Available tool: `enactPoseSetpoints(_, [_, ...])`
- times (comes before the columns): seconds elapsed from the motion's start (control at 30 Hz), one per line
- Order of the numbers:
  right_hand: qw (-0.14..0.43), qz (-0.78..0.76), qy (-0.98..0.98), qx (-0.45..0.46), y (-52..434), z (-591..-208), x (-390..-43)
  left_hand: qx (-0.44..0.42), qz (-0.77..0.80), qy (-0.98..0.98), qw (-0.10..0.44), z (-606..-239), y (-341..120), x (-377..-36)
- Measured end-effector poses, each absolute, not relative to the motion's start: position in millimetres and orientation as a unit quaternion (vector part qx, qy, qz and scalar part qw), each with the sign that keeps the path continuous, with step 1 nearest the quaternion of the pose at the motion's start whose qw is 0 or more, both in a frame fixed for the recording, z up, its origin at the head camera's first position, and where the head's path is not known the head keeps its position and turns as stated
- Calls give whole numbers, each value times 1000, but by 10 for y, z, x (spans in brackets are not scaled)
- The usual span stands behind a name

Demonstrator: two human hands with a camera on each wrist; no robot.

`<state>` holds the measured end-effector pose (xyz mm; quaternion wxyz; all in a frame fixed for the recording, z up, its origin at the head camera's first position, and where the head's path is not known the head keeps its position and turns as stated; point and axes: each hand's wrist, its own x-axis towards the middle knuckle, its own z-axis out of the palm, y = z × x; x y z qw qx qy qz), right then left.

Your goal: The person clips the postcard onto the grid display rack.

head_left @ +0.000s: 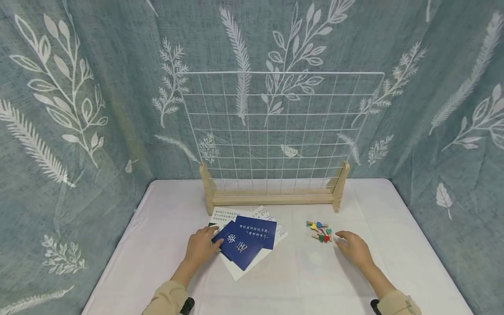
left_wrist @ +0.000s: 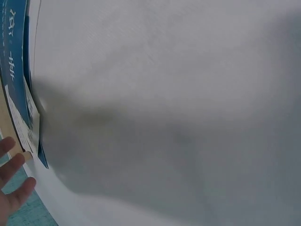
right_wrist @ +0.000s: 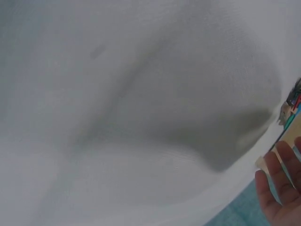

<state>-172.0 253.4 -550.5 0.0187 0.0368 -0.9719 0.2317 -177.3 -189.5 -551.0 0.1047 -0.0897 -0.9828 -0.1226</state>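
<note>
In the head view, a fanned pile of cards lies left of centre on the table. On top is a navy card [head_left: 246, 258] with white characters, overlapping another navy card [head_left: 267, 234]. White printed cards [head_left: 235, 272] stick out from under them. My left hand [head_left: 199, 246] is at the pile's left edge, its fingertips at the top card; whether they touch is unclear. In the left wrist view its fingers [left_wrist: 13, 167] are spread. Right of centre sits a small heap of colourful heart-decorated clothespins [head_left: 323, 232]. My right hand [head_left: 355, 250] is just right of them, fingers relaxed, holding nothing.
Behind the cards and clothespins stands a white wire grid [head_left: 267, 130] in a wooden base [head_left: 271, 200]. A white cloth covers the table [head_left: 299, 284]. Blue-green leaf-patterned curtains [head_left: 130, 87] enclose the back and both sides.
</note>
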Motion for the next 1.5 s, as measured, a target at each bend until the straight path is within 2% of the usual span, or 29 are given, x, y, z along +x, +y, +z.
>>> enactPoseSetpoints(0.13, [26, 228, -972, 42, 2526, -5574, -1667, -69, -139, -985, 75, -5606, -1846, -1682])
enactPoseSetpoints(0.27, [46, 233, -970, 56, 2512, -5632, -1671, -55, -155, -984, 72, -5672, -1809, -1635])
enactPoseSetpoints(0.43, [39, 233, -970, 58, 2470, -5674, -1695, -41, -160, -984, 64, -5708, -1771, -1653])
enactPoseSetpoints(0.7, [45, 225, -972, 49, 2429, -5627, -1777, -32, -173, -984, 31, -5651, -1731, -1717])
enactPoseSetpoints(0.93, [47, 223, -972, 50, 2432, -5581, -1832, -16, -184, -982, -27, -5598, -1709, -1758])
enactPoseSetpoints(1.5, [37, 242, -968, 51, 2454, -5557, -1877, 33, -167, -982, -87, -5537, -1599, -1785])
